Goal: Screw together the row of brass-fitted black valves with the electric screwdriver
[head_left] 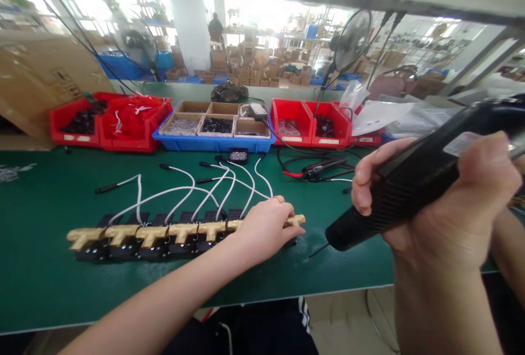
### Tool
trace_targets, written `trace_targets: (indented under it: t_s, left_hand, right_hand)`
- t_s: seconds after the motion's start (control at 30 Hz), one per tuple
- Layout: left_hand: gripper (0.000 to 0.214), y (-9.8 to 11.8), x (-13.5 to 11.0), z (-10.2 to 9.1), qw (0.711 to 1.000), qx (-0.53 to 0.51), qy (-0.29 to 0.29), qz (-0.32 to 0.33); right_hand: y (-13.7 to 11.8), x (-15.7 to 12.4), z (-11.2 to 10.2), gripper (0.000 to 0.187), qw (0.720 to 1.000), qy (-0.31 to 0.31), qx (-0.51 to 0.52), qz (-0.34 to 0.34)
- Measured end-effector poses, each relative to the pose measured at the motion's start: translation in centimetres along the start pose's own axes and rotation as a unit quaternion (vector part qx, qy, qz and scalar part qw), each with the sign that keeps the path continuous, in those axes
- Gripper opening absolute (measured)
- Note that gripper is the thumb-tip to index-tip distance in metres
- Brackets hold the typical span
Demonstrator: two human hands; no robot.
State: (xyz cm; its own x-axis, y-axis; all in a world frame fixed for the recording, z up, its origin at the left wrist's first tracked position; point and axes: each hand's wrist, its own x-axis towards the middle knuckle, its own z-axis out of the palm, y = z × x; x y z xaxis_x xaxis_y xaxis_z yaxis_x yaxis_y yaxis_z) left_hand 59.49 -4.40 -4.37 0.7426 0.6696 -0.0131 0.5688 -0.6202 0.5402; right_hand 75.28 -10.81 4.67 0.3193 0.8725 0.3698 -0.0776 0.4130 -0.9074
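Observation:
A row of brass tee fittings (150, 234) on black valve bodies (153, 251) lies along the near part of the table, with white cables (192, 186) running back from it. My left hand (268, 226) is closed round the brass fitting (301, 220) at the row's right end and hides part of it. Raised at the right, my right hand (447, 223) grips a black electric screwdriver (414, 174). Its thin bit (319, 251) points down and left, apart from the row, just right of my left hand.
Red bins (135, 144) and a blue tray (213, 144) of small parts stand behind the cables. A black tool (322, 168) with leads lies on the green tabletop (45, 267). Another person's forearm (511, 245) shows at the right edge.

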Motion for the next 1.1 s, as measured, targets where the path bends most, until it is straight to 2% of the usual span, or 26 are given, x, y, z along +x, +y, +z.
trace_targets:
  t_s: [0.1, 0.27, 0.33, 0.47, 0.83, 1.1]
  left_hand:
    - [0.021, -0.3, -0.1, -0.6, 0.999, -0.042, -0.023, 0.024]
    - [0.019, -0.7, 0.3, -0.6, 0.996, -0.08, -0.011, 0.047]
    - [0.018, -0.7, 0.5, -0.5, 0.994, -0.099, -0.002, 0.052]
    - [0.015, -0.8, 0.7, -0.5, 0.99, -0.126, -0.02, 0.053]
    - [0.02, -0.6, 0.2, -1.4, 0.996, -0.046, -0.031, 0.072]
    - [0.015, -0.1, 1.1, -0.6, 0.994, -0.057, -0.035, 0.092]
  right_hand:
    - [0.1, -0.2, 0.2, 0.054, 0.999, 0.03, -0.008, -0.045]
    - [0.7, -0.5, 0.7, 0.058, 0.996, -0.059, 0.004, -0.07]
    - [1.0, -0.8, 0.9, 0.057, 0.996, -0.054, 0.014, -0.066]
    - [1.4, -1.3, 1.5, 0.059, 0.997, -0.051, 0.005, -0.059]
    - [1.3, -1.2, 2.4, 0.061, 0.997, -0.03, -0.021, -0.071]
    - [1.5, -1.2, 3.2, 0.069, 0.996, -0.015, -0.046, -0.076]
